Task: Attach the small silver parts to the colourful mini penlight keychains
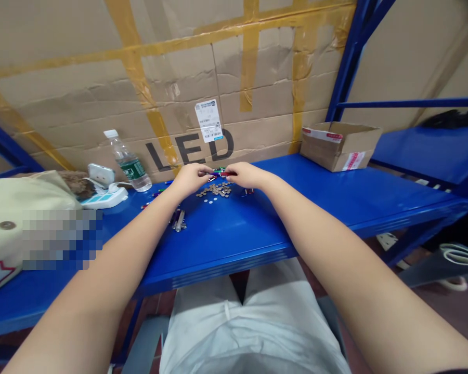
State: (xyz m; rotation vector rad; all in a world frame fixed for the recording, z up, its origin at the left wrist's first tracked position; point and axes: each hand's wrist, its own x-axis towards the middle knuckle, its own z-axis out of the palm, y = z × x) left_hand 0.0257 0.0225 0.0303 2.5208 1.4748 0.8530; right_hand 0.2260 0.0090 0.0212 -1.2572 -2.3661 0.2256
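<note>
My left hand (192, 178) and my right hand (243, 174) are close together over the far part of the blue table. Between thumb and fingers, my right hand pinches a slim red tube (228, 174). The fingers of my left hand are closed too, near the tube's other end; what they hold is too small to make out. Several green and coloured pieces (219, 170) lie just behind the hands. Below them spreads a pile of small round button cells (217, 190), with several white discs (210, 201) in front. Short silver tubes (178, 220) lie beside my left forearm.
A water bottle (130, 165), a white power strip (106, 198) and a pale bag (27, 208) stand on the left. An open cardboard box (337, 148) sits at the back right. Behind the blue table (234, 234) rises a large taped carton (187, 88).
</note>
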